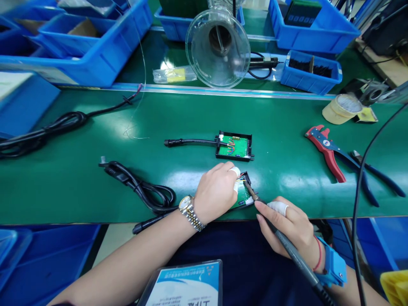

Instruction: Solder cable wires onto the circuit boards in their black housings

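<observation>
My right hand [283,225] is closed around a soldering iron [288,246], whose tip reaches to the wires at a green circuit board [245,196] in a black case. Over the left part of that board lies my left hand [218,185], its covered fingertips pinched at thin wires [242,179]. Which wire the fingers grip is partly hidden. Just beyond, a second circuit board [242,146] sits in a black case, with colored wires and a short black cable [194,141] leading left. A coiled black cable [140,182] lies left of my left hand.
Red-handled wire strippers [327,148] and blue-handled cutters [382,172] lie at right near a round pot [341,108]. A clear fume funnel [218,51] hangs at the back. Blue bins [108,55] line the rear. The iron's cord [358,191] arcs down the right side.
</observation>
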`<state>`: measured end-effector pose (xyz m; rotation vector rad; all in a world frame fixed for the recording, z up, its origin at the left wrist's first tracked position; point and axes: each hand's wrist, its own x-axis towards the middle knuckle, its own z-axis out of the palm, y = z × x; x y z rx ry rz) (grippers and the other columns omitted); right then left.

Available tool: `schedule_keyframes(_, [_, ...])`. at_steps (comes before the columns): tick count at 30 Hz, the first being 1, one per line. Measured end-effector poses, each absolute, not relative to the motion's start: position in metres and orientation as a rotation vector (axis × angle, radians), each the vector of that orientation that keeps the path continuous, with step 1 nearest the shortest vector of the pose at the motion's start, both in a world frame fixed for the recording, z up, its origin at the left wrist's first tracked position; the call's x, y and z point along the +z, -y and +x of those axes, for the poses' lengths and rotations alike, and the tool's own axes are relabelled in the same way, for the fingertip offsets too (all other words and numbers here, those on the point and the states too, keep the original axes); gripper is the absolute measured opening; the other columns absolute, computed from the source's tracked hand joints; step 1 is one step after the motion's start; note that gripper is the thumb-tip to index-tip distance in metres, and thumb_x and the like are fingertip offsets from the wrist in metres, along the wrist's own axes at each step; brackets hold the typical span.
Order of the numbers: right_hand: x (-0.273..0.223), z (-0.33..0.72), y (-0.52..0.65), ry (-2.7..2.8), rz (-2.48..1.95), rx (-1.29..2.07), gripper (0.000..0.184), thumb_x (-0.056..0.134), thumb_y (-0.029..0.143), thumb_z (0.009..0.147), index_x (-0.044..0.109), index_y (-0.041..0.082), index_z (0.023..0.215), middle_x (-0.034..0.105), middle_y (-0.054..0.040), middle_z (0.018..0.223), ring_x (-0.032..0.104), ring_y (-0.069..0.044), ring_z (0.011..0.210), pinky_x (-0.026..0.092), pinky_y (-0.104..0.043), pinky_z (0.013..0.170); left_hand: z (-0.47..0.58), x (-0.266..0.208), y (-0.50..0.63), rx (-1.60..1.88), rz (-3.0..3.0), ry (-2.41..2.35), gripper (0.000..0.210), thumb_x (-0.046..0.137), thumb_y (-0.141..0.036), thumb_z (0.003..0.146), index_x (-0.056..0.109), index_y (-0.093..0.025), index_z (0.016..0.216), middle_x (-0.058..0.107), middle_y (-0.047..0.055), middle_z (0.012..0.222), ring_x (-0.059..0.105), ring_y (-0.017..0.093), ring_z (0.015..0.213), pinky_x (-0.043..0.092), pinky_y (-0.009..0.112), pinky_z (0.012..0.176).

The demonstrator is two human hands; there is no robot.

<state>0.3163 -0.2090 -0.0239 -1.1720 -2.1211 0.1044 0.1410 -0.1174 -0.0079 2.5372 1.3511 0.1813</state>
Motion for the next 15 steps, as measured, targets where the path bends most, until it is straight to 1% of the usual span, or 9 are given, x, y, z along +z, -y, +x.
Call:
schedule_keyframes(3, [-0.0242,0.3166,0.2094,2.138,-1.161,0.082,0.043,0.063,0.006,0.071,0.056,0.009,0.113,0.055,-0.0061,0.070,0.053,-0.016,0.066,0.053,-0.032,0.060,0.1407,-0.0075,0.1169,0.180,2.533,-1.345,0.015,0.045,-0.015,0.080,0.060,-0.015,0.079,0.058,0.005,0.083,0.054,0.020,0.079,0.045,0.032,0.069])
schedule_keyframes(8, [-0.0236,0.3169,0.2092,2.101,-1.186,0.087,0.045,0.062,0.007,0.072,0.055,0.014,0.116,0.055,-0.0039,0.070,0.054,-0.016,0.066,0.053,-0.030,0.061,0.1407,-0.0064,0.1167,0.178,2.528,-1.341,0.016,0.045,-0.015,0.080,0.060,-0.014,0.079,0.058,0.005,0.083,0.054,0.020,0.080,0.045,0.032,0.069])
schedule_keyframes(11, [-0.0208,0.3158,0.2072,2.077,-1.193,0.138,0.043,0.059,0.007,0.074,0.055,0.017,0.116,0.055,-0.0027,0.068,0.055,-0.015,0.065,0.053,-0.029,0.060,0.1408,-0.0068,0.1167,0.162,2.523,-1.341,0.016,0.045,-0.014,0.080,0.061,-0.014,0.080,0.059,0.005,0.084,0.054,0.020,0.081,0.045,0.031,0.070])
schedule_keyframes(15, [-0.0150,0.3142,0.2051,2.005,-1.215,0.252,0.039,0.059,0.005,0.075,0.058,0.016,0.112,0.057,-0.0030,0.068,0.055,-0.013,0.061,0.051,-0.028,0.059,0.1414,-0.0056,0.1169,0.140,2.527,-1.348,0.016,0.045,-0.012,0.078,0.061,-0.015,0.080,0.058,0.005,0.084,0.054,0.020,0.081,0.045,0.031,0.070])
